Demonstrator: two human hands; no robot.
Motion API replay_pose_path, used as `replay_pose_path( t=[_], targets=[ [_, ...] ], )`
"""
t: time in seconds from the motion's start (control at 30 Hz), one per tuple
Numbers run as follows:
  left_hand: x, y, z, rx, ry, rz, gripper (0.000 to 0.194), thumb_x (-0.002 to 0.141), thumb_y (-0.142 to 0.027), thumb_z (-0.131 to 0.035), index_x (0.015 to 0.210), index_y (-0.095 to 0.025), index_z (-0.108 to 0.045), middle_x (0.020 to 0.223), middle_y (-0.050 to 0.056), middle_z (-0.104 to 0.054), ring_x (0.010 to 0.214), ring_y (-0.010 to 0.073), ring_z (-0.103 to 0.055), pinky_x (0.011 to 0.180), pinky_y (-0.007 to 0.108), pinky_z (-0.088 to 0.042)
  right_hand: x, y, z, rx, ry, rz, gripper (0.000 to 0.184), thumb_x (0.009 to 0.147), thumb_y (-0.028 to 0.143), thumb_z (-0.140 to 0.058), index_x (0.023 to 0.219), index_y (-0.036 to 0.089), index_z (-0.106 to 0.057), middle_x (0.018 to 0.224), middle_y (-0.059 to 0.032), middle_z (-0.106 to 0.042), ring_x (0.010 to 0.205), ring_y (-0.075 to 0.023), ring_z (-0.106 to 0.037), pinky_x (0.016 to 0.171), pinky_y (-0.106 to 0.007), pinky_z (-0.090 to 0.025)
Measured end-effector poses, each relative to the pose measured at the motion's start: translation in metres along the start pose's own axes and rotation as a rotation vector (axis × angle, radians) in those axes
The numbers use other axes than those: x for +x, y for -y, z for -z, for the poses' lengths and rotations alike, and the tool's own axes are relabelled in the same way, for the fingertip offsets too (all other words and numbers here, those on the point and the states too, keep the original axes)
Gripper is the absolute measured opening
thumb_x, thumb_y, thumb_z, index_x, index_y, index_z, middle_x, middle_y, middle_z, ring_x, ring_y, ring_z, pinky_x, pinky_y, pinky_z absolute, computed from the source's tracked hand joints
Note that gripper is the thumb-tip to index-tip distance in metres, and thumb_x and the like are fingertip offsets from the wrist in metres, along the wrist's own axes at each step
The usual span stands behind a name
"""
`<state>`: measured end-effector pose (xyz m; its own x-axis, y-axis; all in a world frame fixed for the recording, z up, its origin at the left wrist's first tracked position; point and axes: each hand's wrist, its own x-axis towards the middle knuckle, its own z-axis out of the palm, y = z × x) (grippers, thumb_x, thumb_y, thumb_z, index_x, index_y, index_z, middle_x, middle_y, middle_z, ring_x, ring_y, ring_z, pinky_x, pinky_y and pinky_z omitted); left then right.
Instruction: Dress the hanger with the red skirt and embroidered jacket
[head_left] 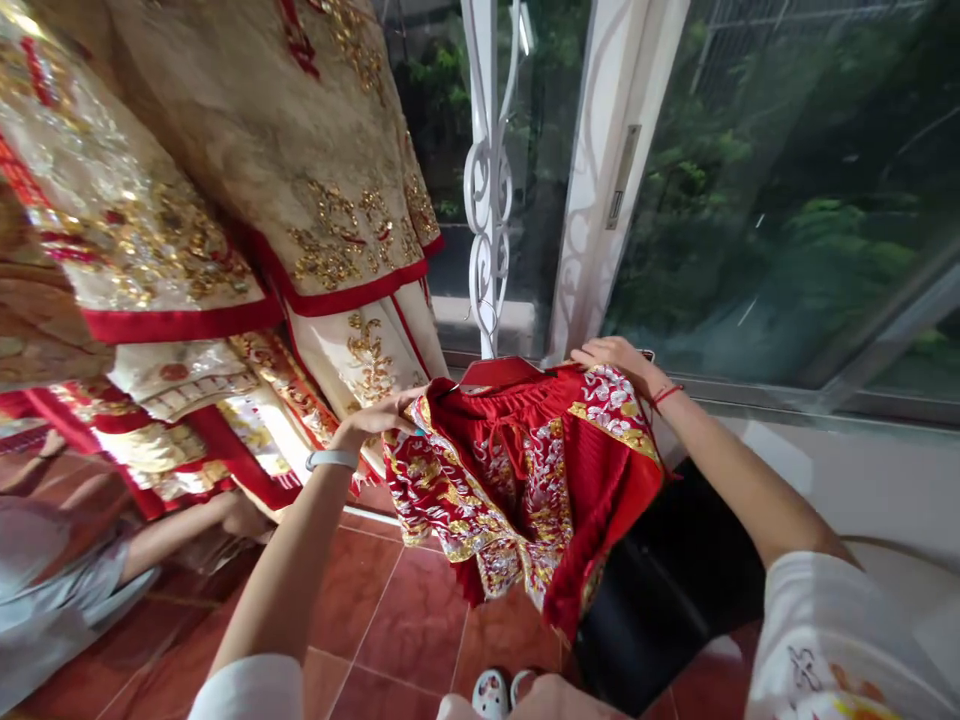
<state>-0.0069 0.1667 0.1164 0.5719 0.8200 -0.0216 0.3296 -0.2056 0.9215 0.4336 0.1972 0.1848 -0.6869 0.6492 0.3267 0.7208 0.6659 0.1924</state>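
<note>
I hold up a red embroidered garment [525,480] with gold and white stitching, on a red hanger [499,372]. My left hand [386,412] pinches its left upper edge, fingers closed on the cloth; a pale band is on that wrist. My right hand [615,357] grips the garment's right upper corner, with a red string on the wrist. The garment hangs down over the red tiled floor [390,620].
Several gold-and-red embroidered robes [225,200] hang at the left. Another person's arm [187,530] and grey sleeve reach in at the lower left. A white ornate window frame [487,170] and glass stand ahead. A black object [667,590] is behind the garment.
</note>
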Motion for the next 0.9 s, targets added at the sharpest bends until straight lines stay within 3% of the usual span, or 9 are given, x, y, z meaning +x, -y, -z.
replay_pose_path(
  t=[0.17,0.27,0.33,0.4,0.5,0.63,0.7,0.8,0.9],
  targets=[
    [0.002,-0.005,0.001,0.016,-0.012,-0.021,0.081,0.057,-0.032,-0.082,0.134,-0.016,-0.061,0.117,0.011,-0.075,0.115,0.0308,-0.065,0.103,0.041,-0.052,0.023,0.003,0.035,-0.096,0.033,-0.114,0.024,0.101,0.034,-0.054,0.091,0.022,-0.073,0.066,-0.006,-0.067,0.068,-0.0212,-0.065,0.064,-0.031,-0.04],
    [-0.007,-0.007,0.001,0.094,-0.051,-0.07,0.078,0.06,-0.035,-0.083,0.133,-0.016,-0.062,0.117,0.011,-0.074,0.119,0.0319,-0.063,0.108,0.043,-0.049,0.011,0.037,0.063,-0.007,-0.039,-0.115,0.028,0.102,0.038,-0.053,0.095,0.022,-0.076,0.066,-0.0054,-0.066,0.071,-0.0221,-0.067,0.072,-0.034,-0.045],
    [-0.016,-0.005,-0.002,0.172,-0.104,-0.111,0.078,0.063,-0.04,-0.083,0.134,-0.017,-0.062,0.12,0.01,-0.073,0.122,0.0325,-0.061,0.11,0.043,-0.047,-0.009,0.066,0.069,0.087,-0.083,-0.128,0.028,0.101,0.038,-0.053,0.105,0.023,-0.076,0.07,-0.0049,-0.067,0.073,-0.0224,-0.068,0.076,-0.037,-0.049],
    [-0.023,-0.003,-0.007,0.241,-0.17,-0.151,0.079,0.067,-0.048,-0.082,0.136,-0.018,-0.06,0.125,0.011,-0.071,0.123,0.0326,-0.06,0.111,0.044,-0.047,-0.032,0.091,0.055,0.19,-0.131,-0.144,0.03,0.098,0.033,-0.056,0.123,0.025,-0.07,0.085,-0.0055,-0.071,0.081,-0.0229,-0.069,0.08,-0.038,-0.053],
    [-0.028,0.003,-0.015,0.319,-0.291,-0.183,0.083,0.071,-0.061,-0.076,0.138,-0.016,-0.057,0.129,0.013,-0.068,0.121,0.0324,-0.062,0.107,0.046,-0.05,-0.056,0.107,0.003,0.261,-0.268,-0.26,0.052,0.092,0.019,-0.055,0.144,0.026,-0.056,0.112,-0.009,-0.069,0.1,-0.0255,-0.066,0.092,-0.042,-0.054],
    [-0.027,0.005,-0.024,0.495,-0.442,-0.109,0.088,0.076,-0.073,-0.064,0.138,-0.012,-0.055,0.125,0.016,-0.069,0.11,0.0329,-0.067,0.101,0.045,-0.052,-0.064,0.085,-0.077,0.174,-0.443,-0.562,0.055,0.092,0.012,-0.045,0.144,0.022,-0.057,0.113,-0.0148,-0.063,0.106,-0.0305,-0.06,0.098,-0.05,-0.051],
    [-0.029,0.002,-0.028,0.625,-0.51,-0.01,0.084,0.081,-0.072,-0.056,0.14,-0.012,-0.053,0.115,0.016,-0.073,0.102,0.0333,-0.069,0.095,0.044,-0.053,-0.061,0.064,-0.098,0.188,-0.431,-0.59,0.054,0.092,0.01,-0.04,0.141,0.018,-0.06,0.111,-0.0162,-0.065,0.104,-0.0299,-0.061,0.097,-0.048,-0.052],
    [-0.034,-0.007,-0.034,0.796,-0.573,0.12,0.073,0.088,-0.067,-0.049,0.138,-0.015,-0.055,0.103,0.013,-0.076,0.098,0.0336,-0.071,0.086,0.039,-0.052,-0.051,0.033,-0.087,0.292,-0.354,-0.486,0.051,0.093,0.008,-0.037,0.134,0.017,-0.065,0.112,-0.0141,-0.071,0.102,-0.0263,-0.066,0.093,-0.041,-0.054],
    [-0.043,-0.019,-0.039,0.877,-0.561,0.163,0.065,0.092,-0.061,-0.045,0.137,-0.015,-0.056,0.098,0.013,-0.077,0.095,0.0333,-0.072,0.079,0.035,-0.051,-0.044,0.024,-0.032,0.314,-0.375,-0.359,0.047,0.095,0.008,-0.036,0.126,0.018,-0.069,0.117,-0.0112,-0.073,0.106,-0.0242,-0.068,0.095,-0.038,-0.054]
  ],
)
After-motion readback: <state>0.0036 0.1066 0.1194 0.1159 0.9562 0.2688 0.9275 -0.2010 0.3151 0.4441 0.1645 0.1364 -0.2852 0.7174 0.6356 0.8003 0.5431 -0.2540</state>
